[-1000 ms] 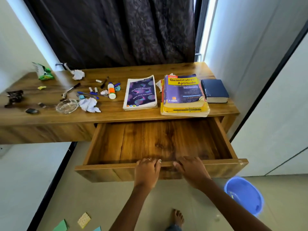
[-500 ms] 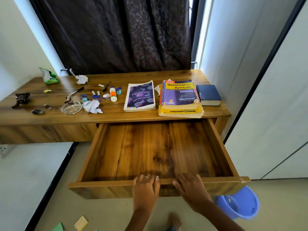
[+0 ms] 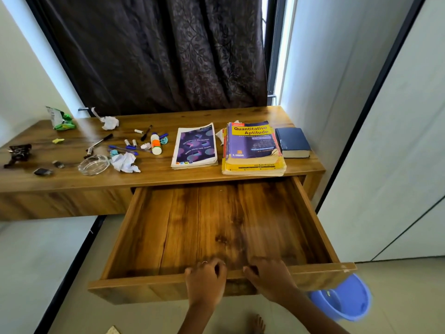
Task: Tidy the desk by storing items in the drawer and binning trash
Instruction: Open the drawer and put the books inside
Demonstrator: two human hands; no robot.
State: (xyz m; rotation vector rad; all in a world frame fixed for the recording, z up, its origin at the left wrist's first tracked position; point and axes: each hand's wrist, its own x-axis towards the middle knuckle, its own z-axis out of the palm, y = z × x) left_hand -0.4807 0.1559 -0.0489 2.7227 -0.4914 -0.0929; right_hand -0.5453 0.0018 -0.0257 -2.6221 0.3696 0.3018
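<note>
Drawer (image 3: pixel 192 227) stands pulled out below the desk (image 3: pixel 168 174), and you hook both hands over its front edge: your left hand (image 3: pixel 204 283) curls its fingers round the rim, your right hand (image 3: pixel 269 278) likewise just beside it. At far right, a blue bin (image 3: pixel 346 302) sits on the floor.

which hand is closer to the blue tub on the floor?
Right. The right hand grips the drawer front just left of the blue tub; the left hand holds it further left.
</note>
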